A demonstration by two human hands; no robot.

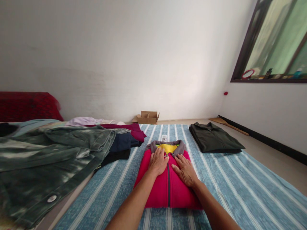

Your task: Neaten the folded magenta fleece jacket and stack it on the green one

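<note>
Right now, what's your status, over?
Left hand and right hand flat on folded pink jacket, grip on nothing. Jacket lies on striped mat. Clothes pile left, dark folded top right, both apart.

A plain white wall [134, 57] is running across the far side, with daylight brightening its right part. A dark-framed window [275, 41] is sitting high in the right wall, small items lining its sill. A pale floor [271, 153] is showing along the right, edged by a dark skirting board [268, 139]. An open cardboard box [147, 117] is lying at the far wall's foot.
</note>
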